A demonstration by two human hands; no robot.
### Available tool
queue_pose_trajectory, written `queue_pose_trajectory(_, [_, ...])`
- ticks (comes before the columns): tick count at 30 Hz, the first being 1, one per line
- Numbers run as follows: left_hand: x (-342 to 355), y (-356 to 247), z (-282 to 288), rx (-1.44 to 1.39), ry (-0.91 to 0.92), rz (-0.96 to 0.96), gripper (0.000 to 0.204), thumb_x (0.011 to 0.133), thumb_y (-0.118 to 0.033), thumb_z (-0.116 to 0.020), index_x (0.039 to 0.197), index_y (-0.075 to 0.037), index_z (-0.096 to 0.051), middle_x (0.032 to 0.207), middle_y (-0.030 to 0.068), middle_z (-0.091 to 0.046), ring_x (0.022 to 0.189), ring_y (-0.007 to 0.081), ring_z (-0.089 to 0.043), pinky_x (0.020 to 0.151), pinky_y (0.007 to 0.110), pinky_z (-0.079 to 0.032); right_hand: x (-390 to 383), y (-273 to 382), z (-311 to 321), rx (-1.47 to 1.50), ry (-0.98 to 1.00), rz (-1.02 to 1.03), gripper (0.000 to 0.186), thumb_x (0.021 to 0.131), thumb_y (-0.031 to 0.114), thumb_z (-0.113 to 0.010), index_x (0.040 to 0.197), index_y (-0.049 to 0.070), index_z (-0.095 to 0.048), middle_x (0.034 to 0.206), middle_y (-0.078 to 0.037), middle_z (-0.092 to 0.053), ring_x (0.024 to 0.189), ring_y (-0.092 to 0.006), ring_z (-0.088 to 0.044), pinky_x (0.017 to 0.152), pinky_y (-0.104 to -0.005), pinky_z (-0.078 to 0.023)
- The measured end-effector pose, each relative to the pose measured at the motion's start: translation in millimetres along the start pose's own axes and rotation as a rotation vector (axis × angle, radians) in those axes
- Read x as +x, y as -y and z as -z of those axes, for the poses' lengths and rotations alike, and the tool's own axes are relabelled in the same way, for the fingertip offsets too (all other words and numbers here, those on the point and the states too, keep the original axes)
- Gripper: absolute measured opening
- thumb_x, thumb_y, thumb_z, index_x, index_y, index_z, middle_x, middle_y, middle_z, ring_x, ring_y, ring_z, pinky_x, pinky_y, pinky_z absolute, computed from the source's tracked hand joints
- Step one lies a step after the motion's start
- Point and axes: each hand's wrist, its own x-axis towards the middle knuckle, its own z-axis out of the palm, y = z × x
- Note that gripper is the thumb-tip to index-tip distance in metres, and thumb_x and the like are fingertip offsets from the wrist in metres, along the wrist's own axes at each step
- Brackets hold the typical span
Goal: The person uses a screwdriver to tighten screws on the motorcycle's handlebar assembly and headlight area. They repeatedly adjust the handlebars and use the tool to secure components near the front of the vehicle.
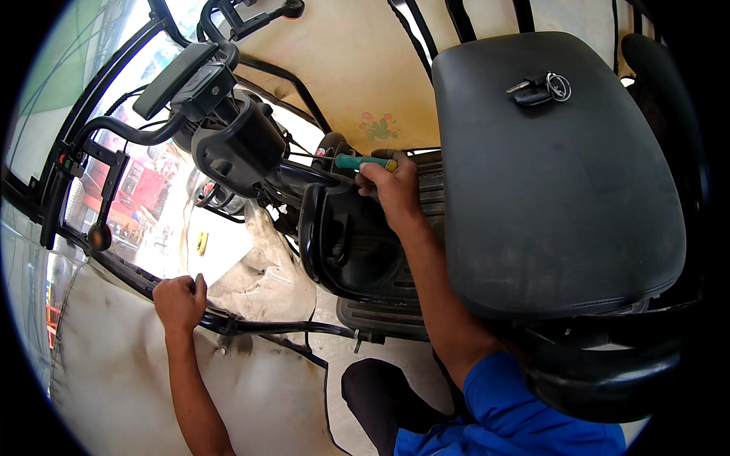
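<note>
My right hand [389, 186] is closed around the green and yellow handle of a screwdriver [356, 163]. Its thin shaft points left toward the steering column [300, 175] of a small vehicle; where the tip sits is hard to make out. Below that hand is the black moulded front panel [365, 243]. On the left, my left hand [181, 302] has its fingers curled over a black frame tube [247, 327] with the thumb up; the fingertips are hidden behind the tube.
A black padded seat [563, 182] on the right carries a bunch of keys [540, 90]. Handlebars [144, 133] and a mirror stalk [106, 190] stand at upper left. A cream cover [137, 349] hangs along the frame. Ribbed black footboard [380, 318] lies below the panel.
</note>
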Motion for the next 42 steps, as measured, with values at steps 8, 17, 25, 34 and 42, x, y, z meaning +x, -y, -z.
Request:
queue_pose_trajectory(8, [0.1,-0.1,0.5,0.008,-0.004,-0.003,0.040,0.085,-0.027,-0.069,0.055,0.000,-0.062,0.054,0.0204,-0.056,0.052,0.0397,-0.056,0.056,0.046,-0.045,2.3,9.0,5.3,-0.079,0.045,-0.172,0.030,0.088,0.015,-0.068,0.108,-0.006,-0.060,0.095,-0.014,-0.068,0.073,-0.0174,-0.071,0.058,-0.0274,-0.058])
queue_pose_trajectory(17, [0.4,-0.9,0.6,0.004,-0.007,0.003,0.040,0.085,-0.027,-0.069,0.056,0.000,-0.063,0.054,0.0198,-0.056,0.051,0.0392,-0.057,0.055,0.046,-0.046,2.7,-1.6,0.6,0.077,-0.044,0.060,0.025,0.086,0.008,-0.067,0.106,-0.004,-0.058,0.094,-0.012,-0.067,0.075,-0.0173,-0.069,0.063,-0.0294,-0.060])
queue_pose_trajectory(25, [0.4,-1.4,-0.2,0.006,-0.011,-0.001,0.041,0.085,-0.027,-0.069,0.055,0.000,-0.062,0.053,0.0195,-0.056,0.050,0.0392,-0.056,0.055,0.046,-0.046,3.4,2.7,2.7,0.100,-0.103,0.043,0.027,0.084,0.005,-0.065,0.108,-0.006,-0.058,0.094,-0.012,-0.067,0.075,-0.0187,-0.070,0.062,-0.0305,-0.061])
queue_pose_trajectory(34, [0.4,1.3,-2.8,-0.001,-0.024,-0.014,0.042,0.085,-0.027,-0.069,0.054,0.000,-0.061,0.052,0.0204,-0.054,0.050,0.0399,-0.055,0.054,0.047,-0.044,3.7,4.1,3.7,0.074,-0.119,0.040,0.027,0.083,0.006,-0.066,0.106,-0.007,-0.059,0.092,-0.013,-0.067,0.072,-0.0189,-0.069,0.061,-0.0307,-0.060])
queue_pose_trajectory(42, [0.0,1.4,-2.6,-0.003,-0.019,-0.018,0.042,0.085,-0.027,-0.069,0.054,0.000,-0.060,0.053,0.0203,-0.055,0.051,0.0401,-0.055,0.054,0.047,-0.044,2.7,-5.2,-2.7,0.162,-0.061,0.032,0.026,0.084,0.005,-0.067,0.107,-0.006,-0.058,0.095,-0.013,-0.065,0.078,-0.0190,-0.069,0.065,-0.0307,-0.062])
